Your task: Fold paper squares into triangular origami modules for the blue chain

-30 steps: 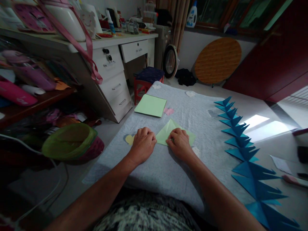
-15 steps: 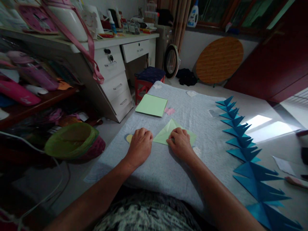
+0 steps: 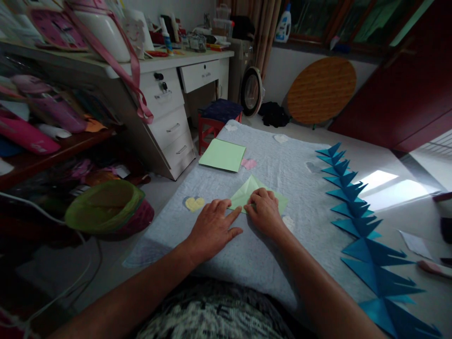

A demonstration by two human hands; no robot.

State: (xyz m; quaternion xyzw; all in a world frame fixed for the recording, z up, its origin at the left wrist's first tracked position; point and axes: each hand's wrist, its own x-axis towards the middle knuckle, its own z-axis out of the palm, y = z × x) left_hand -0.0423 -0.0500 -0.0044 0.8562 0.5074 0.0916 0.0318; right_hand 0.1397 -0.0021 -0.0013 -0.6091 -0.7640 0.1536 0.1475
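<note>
A light green sheet of origami paper (image 3: 243, 194), folded to a triangle with creases, lies on the cloth-covered table. My right hand (image 3: 264, 211) rests on its near edge, fingers curled and pinching the paper there. My left hand (image 3: 213, 227) is at the left corner of the sheet, thumb and index finger stretched out and apart. Its index fingertip touches the paper's near edge, and the palm hides part of the cloth. Behind the folded sheet lies a stack of flat green paper (image 3: 223, 155).
A row of blue folded-paper birds (image 3: 356, 207) runs along the table's right side. The pale blue cloth (image 3: 282, 155) bears heart and cloud patches. On the floor to the left stands a lined waste basket (image 3: 106, 207); a red stool (image 3: 219, 115) is beyond the table.
My left hand has gone from curled fingers to a spread thumb and index finger, and has moved right and slightly nearer. My right hand has hardly moved.
</note>
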